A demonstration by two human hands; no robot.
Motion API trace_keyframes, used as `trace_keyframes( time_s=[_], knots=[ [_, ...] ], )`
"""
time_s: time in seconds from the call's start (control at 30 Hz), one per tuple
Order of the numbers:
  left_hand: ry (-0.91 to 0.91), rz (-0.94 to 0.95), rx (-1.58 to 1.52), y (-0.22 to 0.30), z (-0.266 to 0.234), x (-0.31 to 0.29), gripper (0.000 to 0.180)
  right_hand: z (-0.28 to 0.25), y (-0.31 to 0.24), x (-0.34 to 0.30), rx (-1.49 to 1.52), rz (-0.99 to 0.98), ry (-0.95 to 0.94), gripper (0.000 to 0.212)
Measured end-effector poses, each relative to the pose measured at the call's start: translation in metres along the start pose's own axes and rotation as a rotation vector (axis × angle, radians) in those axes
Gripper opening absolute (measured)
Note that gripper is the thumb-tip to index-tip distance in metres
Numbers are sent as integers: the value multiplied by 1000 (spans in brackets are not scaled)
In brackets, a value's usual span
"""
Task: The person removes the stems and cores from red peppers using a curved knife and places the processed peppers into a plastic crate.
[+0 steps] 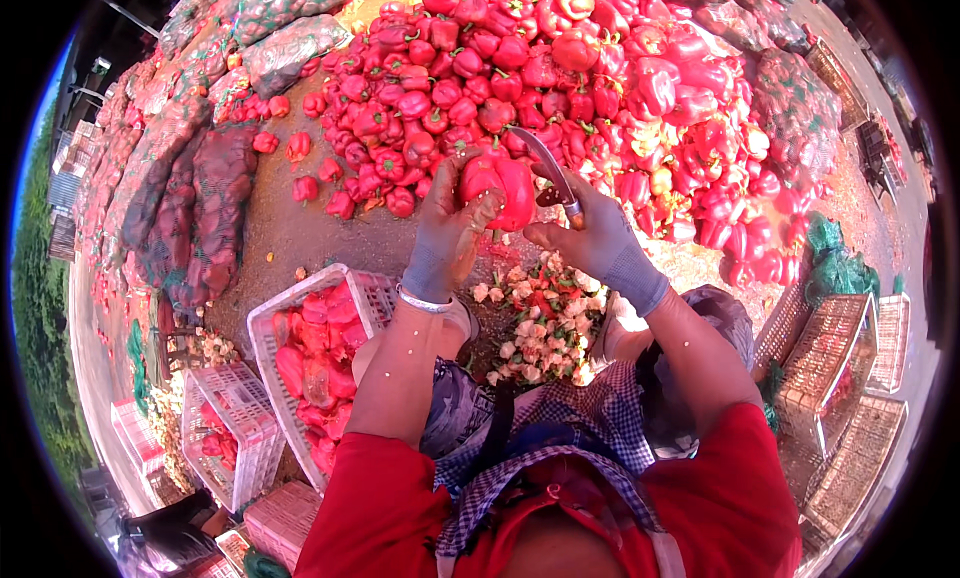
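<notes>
My left hand (445, 226), in a dirty grey-blue work glove, is closed round the left side of a large red bell pepper (507, 190). A knife (546, 165) with a curved blade is gripped in my gloved right hand (605, 240). Its blade points up and to the left, just beside the pepper's upper right side. Below my hands, between my feet, lies a pile of cut pale pepper cores (550, 328) with some red scraps. To the left stands a white plastic crate (372, 296) filled with cored red peppers (315, 363).
A big heap of red bell peppers (440, 88) spreads in front of me. Filled mesh sacks (222, 203) line the left, and another sack (795, 113) stands at the far right. More crates (228, 383) sit at lower left. Stacked crates (825, 363) and green netting (840, 263) are at right.
</notes>
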State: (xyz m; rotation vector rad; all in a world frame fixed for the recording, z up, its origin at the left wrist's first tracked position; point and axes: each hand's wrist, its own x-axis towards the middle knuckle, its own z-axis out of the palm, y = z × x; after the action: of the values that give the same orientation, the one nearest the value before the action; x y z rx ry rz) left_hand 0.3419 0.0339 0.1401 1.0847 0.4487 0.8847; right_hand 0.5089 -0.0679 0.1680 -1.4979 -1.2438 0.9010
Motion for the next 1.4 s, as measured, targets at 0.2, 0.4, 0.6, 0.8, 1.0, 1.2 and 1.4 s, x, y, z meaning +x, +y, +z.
trace_keyframes(
  time_s=[0.2,0.4,0.6,0.8,1.0,1.2,1.4],
  knots=[
    [-39,-110,-145,-8,27,-9,41,0,6,2,118,-61,-98,77],
    [123,-53,-91,-23,31,-7,31,10,1,1,266,-21,-77,70],
    [179,18,35,-23,33,-9,25,17,-2,-6,282,-14,12,64],
    [127,73,31,-22,30,-9,23,15,-17,-10,311,22,-13,61],
    [38,-22,-67,-13,22,-14,29,13,-8,-10,313,65,24,59],
    [51,-22,-135,-12,22,-12,30,14,2,-4,287,-23,52,54],
    [26,0,-143,-19,11,-10,31,13,-16,-5,351,71,-7,52]
  ],
)
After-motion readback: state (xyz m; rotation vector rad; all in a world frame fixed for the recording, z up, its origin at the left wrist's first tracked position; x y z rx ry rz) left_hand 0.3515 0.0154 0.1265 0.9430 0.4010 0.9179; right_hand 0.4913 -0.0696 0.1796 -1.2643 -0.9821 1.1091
